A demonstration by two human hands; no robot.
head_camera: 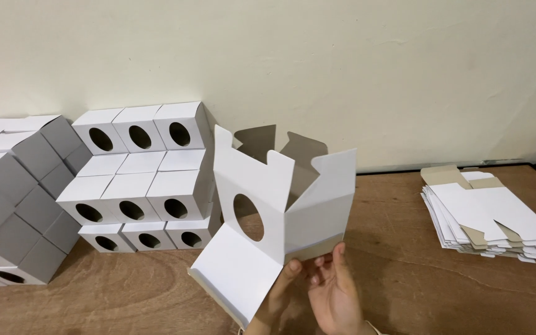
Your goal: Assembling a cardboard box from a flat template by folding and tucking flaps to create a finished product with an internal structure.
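Note:
A half-erected white carton (280, 186) with an oval cut-out in one face is held upright above the wooden table (404, 279). Its top flaps stand open, showing the grey-brown inside, and one bottom flap hangs forward and down to the left. My left hand (278, 294) comes up under that flap, its thumb pressing on the carton's lower edge. My right hand (333, 294) is just to its right, palm facing me, with fingertips touching the bottom corner of the carton.
Finished white cartons with oval holes (138, 180) are stacked in three rows against the cream wall at the left. More cartons showing grey sides (13, 198) lie further left. A pile of flat carton blanks (491, 217) rests on the table at the right.

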